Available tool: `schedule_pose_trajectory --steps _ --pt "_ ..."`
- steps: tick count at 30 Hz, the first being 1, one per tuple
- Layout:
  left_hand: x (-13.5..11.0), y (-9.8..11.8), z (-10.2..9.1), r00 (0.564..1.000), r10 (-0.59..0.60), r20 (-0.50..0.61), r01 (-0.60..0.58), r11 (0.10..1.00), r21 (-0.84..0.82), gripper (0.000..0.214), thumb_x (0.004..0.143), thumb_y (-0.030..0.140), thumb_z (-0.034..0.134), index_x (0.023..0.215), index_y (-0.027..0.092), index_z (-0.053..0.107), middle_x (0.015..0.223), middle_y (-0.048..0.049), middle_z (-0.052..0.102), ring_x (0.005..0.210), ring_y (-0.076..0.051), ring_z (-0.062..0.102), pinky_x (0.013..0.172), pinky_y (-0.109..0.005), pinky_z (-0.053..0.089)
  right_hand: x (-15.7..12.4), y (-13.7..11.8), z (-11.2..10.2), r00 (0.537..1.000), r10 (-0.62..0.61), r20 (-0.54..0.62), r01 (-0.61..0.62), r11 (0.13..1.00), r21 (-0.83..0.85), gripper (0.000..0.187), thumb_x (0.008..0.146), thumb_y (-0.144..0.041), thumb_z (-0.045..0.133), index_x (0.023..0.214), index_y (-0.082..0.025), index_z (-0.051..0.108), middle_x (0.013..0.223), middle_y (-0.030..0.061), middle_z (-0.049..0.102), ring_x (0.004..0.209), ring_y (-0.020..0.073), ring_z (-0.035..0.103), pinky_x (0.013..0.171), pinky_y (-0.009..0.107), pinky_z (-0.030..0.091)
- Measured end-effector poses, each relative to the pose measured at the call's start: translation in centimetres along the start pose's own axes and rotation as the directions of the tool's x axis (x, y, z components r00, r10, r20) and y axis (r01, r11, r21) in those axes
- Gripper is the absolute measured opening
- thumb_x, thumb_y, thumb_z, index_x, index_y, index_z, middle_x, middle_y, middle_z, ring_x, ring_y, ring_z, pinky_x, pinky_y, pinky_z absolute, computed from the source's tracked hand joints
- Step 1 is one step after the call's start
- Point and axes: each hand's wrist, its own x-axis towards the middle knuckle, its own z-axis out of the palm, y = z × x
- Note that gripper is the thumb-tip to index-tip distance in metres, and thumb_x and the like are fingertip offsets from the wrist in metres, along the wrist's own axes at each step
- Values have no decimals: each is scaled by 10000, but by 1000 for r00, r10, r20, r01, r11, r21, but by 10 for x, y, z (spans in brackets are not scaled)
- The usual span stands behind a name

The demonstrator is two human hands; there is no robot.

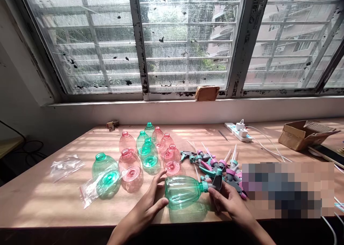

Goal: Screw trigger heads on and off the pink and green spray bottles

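Note:
A green plastic bottle point(182, 192) lies on its side near the front edge of the wooden table point(40, 198). My left hand point(153, 202) cups its base, fingers curled round it. My right hand point(228, 200) grips the grey-green spray trigger head point(215, 183) sitting at the bottle's neck. Just beyond my right hand lies a pile of spray heads point(212, 162) with pink and teal collars and white dip tubes.
Several empty pink and green bottles point(139, 155) lie and stand at centre left. Clear plastic bags point(66, 166) lie further left. A power strip with chargers point(239, 131) and a cardboard box point(303, 133) are at the back right. A blurred patch covers the right front.

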Motion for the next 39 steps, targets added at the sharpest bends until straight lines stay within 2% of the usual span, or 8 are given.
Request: schedule_pose_trajectory --steps 2,5,12,17,22,27,31,39 --pt "3 -5 -1 1000 -8 -1 8 1000 10 854 1008 757 483 1676 263 285 1717 -178 372 1536 -431 402 1275 -610 309 0 0 0 1000 1 -2 -1 1000 5 547 864 -616 813 1126 -154 680 598 -54 563 496 120 475 502 257 381" --pt "3 -7 -2 999 -35 17 34 998 57 777 1022 703 531 1641 258 378 1707 -150 414 1582 -416 339 1310 -585 250 1 0 0 1000 -3 8 3 1000 -8 565 859 -627 813 1136 -150 689 593 -52 561 491 121 481 498 258 388" --pt "-7 12 1 1000 23 12 -24 993 115 761 1017 413 696 1658 360 288 1683 -100 434 1474 -353 508 1248 -529 408 3 2 -1 1000 -2 -18 2 1000 -6 595 835 -655 818 1153 -164 708 632 -15 633 499 134 504 488 259 407" --pt "-8 16 1 986 169 2 -165 959 228 833 978 191 685 1666 376 255 1728 -84 344 1600 -358 319 1329 -565 243 2 4 -4 1000 -7 7 7 999 -34 553 872 -623 803 1138 -148 706 628 -35 585 521 120 473 508 253 367" --pt "-4 5 3 993 112 24 -114 984 134 1013 937 443 804 1703 363 147 1787 -117 197 1641 -401 200 1329 -594 209 1 5 -5 1000 -10 23 11 999 -36 518 894 -598 794 1134 -150 692 620 -46 565 532 118 461 523 257 344" --pt "2 -10 2 1000 16 -8 -16 999 -29 864 1004 690 581 1694 302 232 1735 -156 353 1599 -405 321 1301 -603 274 0 2 -2 1000 14 15 -14 1000 5 558 865 -612 813 1154 -154 675 615 -52 551 509 115 443 499 257 317" --pt "1 -7 -1 999 -14 33 16 998 -66 795 986 606 680 1647 294 369 1713 -128 412 1575 -404 373 1289 -582 323 -1 -1 -1 999 22 -22 -22 1000 16 587 826 -635 835 1145 -163 697 611 -58 537 496 104 435 482 243 306" --pt "-4 10 2 992 125 -2 -124 986 110 857 947 258 766 1659 364 300 1719 -93 377 1524 -342 457 1262 -492 413 -1 -5 1 998 -23 -53 23 1000 -1 549 821 -648 831 1049 -158 740 614 -35 587 531 129 490 521 260 376"
